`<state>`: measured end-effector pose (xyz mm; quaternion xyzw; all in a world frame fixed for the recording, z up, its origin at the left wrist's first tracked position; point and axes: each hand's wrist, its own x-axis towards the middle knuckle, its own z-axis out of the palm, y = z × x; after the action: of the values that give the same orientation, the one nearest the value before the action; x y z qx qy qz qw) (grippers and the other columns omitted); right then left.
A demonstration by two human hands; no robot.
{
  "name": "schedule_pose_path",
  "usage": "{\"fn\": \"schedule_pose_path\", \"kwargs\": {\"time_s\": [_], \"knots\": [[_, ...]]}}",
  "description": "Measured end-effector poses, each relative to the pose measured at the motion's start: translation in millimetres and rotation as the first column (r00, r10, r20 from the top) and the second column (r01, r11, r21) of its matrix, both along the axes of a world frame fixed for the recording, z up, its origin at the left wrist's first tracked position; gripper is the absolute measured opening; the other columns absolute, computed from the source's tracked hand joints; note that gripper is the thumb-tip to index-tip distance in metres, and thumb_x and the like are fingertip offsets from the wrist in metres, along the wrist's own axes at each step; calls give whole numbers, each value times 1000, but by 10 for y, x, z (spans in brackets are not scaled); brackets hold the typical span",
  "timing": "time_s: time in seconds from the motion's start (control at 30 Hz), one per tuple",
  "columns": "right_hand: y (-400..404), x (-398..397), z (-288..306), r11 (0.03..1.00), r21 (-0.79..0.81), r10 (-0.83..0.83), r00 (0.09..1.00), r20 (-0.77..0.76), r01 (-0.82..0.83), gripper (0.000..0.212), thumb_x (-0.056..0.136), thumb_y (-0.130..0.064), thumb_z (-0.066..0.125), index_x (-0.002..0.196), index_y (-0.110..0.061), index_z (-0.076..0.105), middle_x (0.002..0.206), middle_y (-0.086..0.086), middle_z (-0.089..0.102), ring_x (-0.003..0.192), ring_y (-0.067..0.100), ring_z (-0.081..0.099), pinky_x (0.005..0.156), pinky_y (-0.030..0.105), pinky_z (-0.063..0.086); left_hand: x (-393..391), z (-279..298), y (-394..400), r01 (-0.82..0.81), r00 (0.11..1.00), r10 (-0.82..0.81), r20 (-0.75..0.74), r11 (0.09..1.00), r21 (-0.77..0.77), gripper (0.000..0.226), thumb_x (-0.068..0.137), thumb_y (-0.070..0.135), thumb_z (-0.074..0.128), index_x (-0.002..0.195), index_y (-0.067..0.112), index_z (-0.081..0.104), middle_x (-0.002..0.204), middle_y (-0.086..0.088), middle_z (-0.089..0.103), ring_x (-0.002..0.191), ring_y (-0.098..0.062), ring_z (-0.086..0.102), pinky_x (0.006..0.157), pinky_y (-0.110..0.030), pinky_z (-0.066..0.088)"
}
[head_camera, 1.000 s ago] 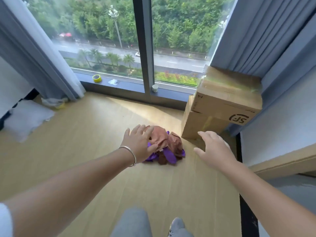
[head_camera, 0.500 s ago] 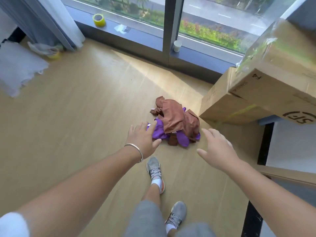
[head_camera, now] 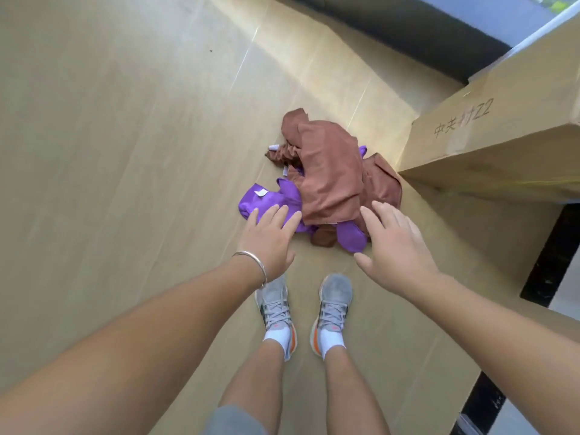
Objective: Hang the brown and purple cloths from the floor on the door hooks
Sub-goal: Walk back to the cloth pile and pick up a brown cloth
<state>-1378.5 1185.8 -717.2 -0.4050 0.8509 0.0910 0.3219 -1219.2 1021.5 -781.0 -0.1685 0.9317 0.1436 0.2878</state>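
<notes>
Reaching down toward the heap on the wooden floor (head_camera: 110, 152), where the brown cloth (head_camera: 329, 171) lies crumpled on top of the purple cloth (head_camera: 266, 200), the two tangled together just beside the corner of a cardboard box (head_camera: 502, 127) at about two o'clock from the pile. Hovering over the purple folds at the heap's eight o'clock edge with the left hand (head_camera: 270, 243), fingers spread and straight, gripping nothing; whether the fingertips already touch the fabric cannot be told. Hanging at the pile's five o'clock edge with the right hand (head_camera: 392, 246), likewise spread and empty. Best done, probably, by closing each hand on a different colour, purple with the left and brown with the right, and lifting them apart so neither drags the other; gathering a full fistful rather than a loose corner, since thin fabric of this kind will likely slip and trail. Worth watching: the grey trainers (head_camera: 276, 302) planted at six o'clock, near enough to step on a trailing hem. Readable writing: handwritten characters ending in "Z2" on the box face; small white tags on both cloths, too small to read.
</notes>
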Motion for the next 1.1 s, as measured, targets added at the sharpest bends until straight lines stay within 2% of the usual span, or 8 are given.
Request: {"fn": "schedule_pose_path", "kwargs": {"time_s": [0.27,0.43,0.57,0.63,0.73,0.83,0.9,1.1], "knots": [[-235,-116,-1714,984,-46,174,985,-12,-174,89,82,-41,65,152,-15,17,160,7,12,147,22,8,119,42,14,-479,-1594,-21,184,982,-187,-29,979,-94,93,89,36,58,153,19,-7,162,-5,-3,148,-26,0,117,-53,3],[-212,-223,-2381,977,-28,210,974,-88,-213,91,77,-38,71,150,-10,25,157,12,21,145,27,19,116,45,22,-596,-2184,99,132,988,-139,-71,987,-93,109,80,42,68,153,17,-10,162,-5,-4,148,-25,-3,116,-56,-1],[-291,-317,-2620,979,-91,165,970,-178,-183,76,77,-36,69,142,-8,41,145,13,41,134,31,37,106,46,35,-795,-2388,62,53,984,-63,-168,997,-64,79,91,31,53,154,21,7,161,-2,13,148,-23,7,117,-55,3],[-338,-365,-2628,981,-104,141,967,-213,-166,71,77,-40,68,137,-10,46,140,12,46,129,31,41,100,44,38,-877,-2373,-16,50,978,-51,-202,999,-7,68,92,28,45,153,22,17,159,0,20,147,-21,11,118,-51,4],[-409,-363,-2501,986,-42,153,969,-194,-164,76,78,-52,62,139,-12,42,140,9,44,129,29,39,104,44,33,-887,-2174,-146,59,970,-33,-242,993,102,61,90,30,47,148,21,33,153,2,34,145,-18,18,118,-45,6],[-534,-329,-2216,990,-76,105,986,-130,-115,71,78,-55,59,135,-14,46,134,6,50,128,26,42,104,42,34,-876,-1748,-303,45,931,15,-364,987,157,40,80,22,56,118,14,65,124,-3,61,133,-22,42,116,-44,17],[-659,-327,-1970,979,-187,62,995,-75,-75,56,76,-44,63,124,-15,56,122,2,58,119,24,51,97,39,40,-878,-1424,-429,31,898,33,-438,990,138,26,72,19,62,94,9,73,100,-4,70,116,-25,58,112,-46,26],[-1238,-504,-1079,906,-409,109,994,-22,-109,33,64,-14,66,97,-16,64,102,-2,65,98,25,60,77,36,45,-922,-455,-924,4,823,8,-567,1000,20,13,62,23,79,69,15,72,75,1,70,82,-20,70,96,-38,47]]}}
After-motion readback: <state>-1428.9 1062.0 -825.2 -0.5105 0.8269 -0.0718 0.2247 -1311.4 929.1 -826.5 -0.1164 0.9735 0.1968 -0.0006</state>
